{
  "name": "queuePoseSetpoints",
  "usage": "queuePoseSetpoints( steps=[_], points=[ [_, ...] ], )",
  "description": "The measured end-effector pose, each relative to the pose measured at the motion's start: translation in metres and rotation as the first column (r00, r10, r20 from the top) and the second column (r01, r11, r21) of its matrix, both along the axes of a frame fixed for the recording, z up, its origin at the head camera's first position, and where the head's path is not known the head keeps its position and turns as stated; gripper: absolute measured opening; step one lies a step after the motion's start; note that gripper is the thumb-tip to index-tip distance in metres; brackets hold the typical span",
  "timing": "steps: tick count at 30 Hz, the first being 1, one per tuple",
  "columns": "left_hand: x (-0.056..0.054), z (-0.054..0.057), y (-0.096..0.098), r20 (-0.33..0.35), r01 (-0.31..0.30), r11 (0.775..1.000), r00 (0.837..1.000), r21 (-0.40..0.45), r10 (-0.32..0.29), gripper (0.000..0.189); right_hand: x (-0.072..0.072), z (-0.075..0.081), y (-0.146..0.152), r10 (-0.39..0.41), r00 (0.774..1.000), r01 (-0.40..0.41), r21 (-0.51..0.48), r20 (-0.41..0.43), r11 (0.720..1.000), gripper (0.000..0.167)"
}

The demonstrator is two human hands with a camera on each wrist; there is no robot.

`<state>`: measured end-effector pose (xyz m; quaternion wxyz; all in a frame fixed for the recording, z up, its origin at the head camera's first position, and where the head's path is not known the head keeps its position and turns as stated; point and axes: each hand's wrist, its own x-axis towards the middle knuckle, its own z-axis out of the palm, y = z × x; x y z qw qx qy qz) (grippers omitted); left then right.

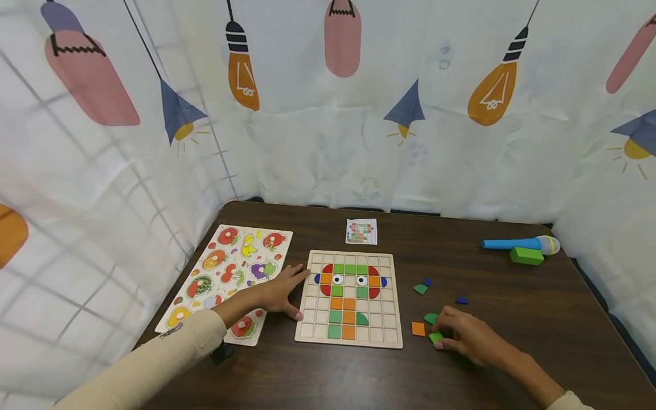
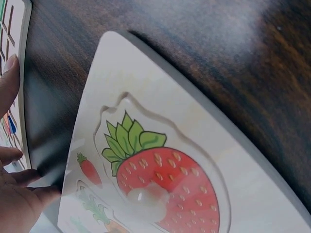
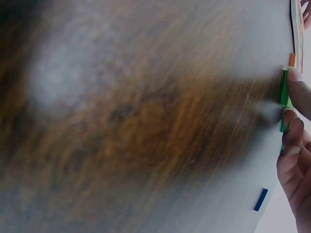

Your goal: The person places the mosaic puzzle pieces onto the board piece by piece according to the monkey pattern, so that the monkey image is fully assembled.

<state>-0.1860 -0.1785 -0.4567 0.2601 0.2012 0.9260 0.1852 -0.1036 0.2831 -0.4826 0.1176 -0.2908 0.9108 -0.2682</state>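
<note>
A wooden grid board (image 1: 383, 324) lies mid-table, with red, orange, green and blue pieces and two eye pieces set in its squares. My left hand (image 1: 279, 290) has its fingers spread along the board's left edge, the thumb and fingertips touching it. On the right, my right hand (image 1: 468, 336) pinches a light green square (image 1: 436, 337) between thumb and fingers, low at the tabletop. Close by are an orange square (image 1: 418, 328) and a darker green quarter-round piece (image 1: 430, 318), partly hidden by the fingers. Another green quarter-round (image 1: 420, 289) lies farther back, beside a small blue piece (image 1: 427, 282).
A fruit puzzle board (image 1: 205, 279) lies under my left forearm. Behind the grid board is a picture card (image 1: 361, 232). A blue toy microphone (image 1: 512, 244) and a green block (image 1: 527, 256) are at the back right. Another blue piece (image 1: 462, 300) lies beyond my right hand.
</note>
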Motion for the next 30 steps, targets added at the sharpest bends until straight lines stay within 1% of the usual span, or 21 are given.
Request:
queuePoseSetpoints(
  steps=[2, 4, 9, 11, 13, 15, 18, 21, 24, 27, 30],
  points=[
    [0.0, -0.001, 0.0, -0.001, -0.002, 1.0, 1.0, 0.0, 0.002, 0.107, 0.0, 0.0, 0.0, -0.013, 1.0, 0.012, 0.021, 0.022, 1.0, 0.02],
    [0.0, -0.001, 0.0, -0.004, -0.004, 1.0, 1.0, 0.0, 0.004, 0.107, -0.001, 0.0, -0.001, -0.014, 0.999, 0.013, 0.02, 0.049, 1.0, 0.02],
    [0.0, -0.002, -0.001, -0.003, -0.011, 1.0, 1.0, -0.006, 0.011, 0.107, -0.001, 0.001, -0.003, 0.007, 0.989, -0.002, -0.033, 0.147, 0.999, 0.024],
    [0.0, -0.002, -0.001, 0.0, -0.012, 1.0, 1.0, -0.006, 0.012, 0.107, -0.003, 0.002, -0.005, 0.014, 0.986, -0.006, -0.047, 0.164, 0.999, 0.029],
    [0.0, -0.002, 0.0, 0.002, -0.012, 1.0, 1.0, -0.006, 0.012, 0.107, -0.004, 0.004, -0.011, 0.022, 0.989, -0.014, -0.058, 0.148, 0.998, 0.03],
    [0.0, -0.001, 0.0, 0.002, -0.009, 1.0, 1.0, -0.004, 0.009, 0.107, -0.007, 0.006, -0.019, 0.035, 0.992, -0.026, -0.072, 0.121, 0.997, 0.027],
    [0.0, -0.001, 0.0, 0.002, -0.005, 1.0, 1.0, -0.005, 0.005, 0.107, -0.013, 0.009, -0.038, 0.057, 0.994, -0.047, -0.105, 0.095, 0.993, 0.023],
    [-0.001, -0.003, -0.001, -0.001, 0.002, 1.0, 1.0, -0.006, -0.002, 0.108, -0.02, 0.012, -0.062, 0.076, 0.992, -0.062, -0.144, 0.096, 0.988, 0.022],
    [-0.002, -0.003, -0.001, -0.002, 0.006, 1.0, 1.0, -0.017, -0.006, 0.108, -0.028, 0.015, -0.09, 0.093, 0.993, -0.08, -0.165, 0.071, 0.983, 0.023],
    [-0.002, -0.003, -0.001, 0.001, 0.006, 1.0, 1.0, -0.011, -0.006, 0.108, -0.034, 0.017, -0.118, 0.103, 0.994, -0.098, -0.18, 0.019, 0.979, 0.022],
    [-0.001, -0.002, -0.001, 0.004, 0.005, 1.0, 1.0, -0.013, -0.005, 0.107, -0.039, 0.017, -0.143, 0.084, 0.996, -0.087, -0.187, -0.024, 0.979, 0.021]
  ],
)
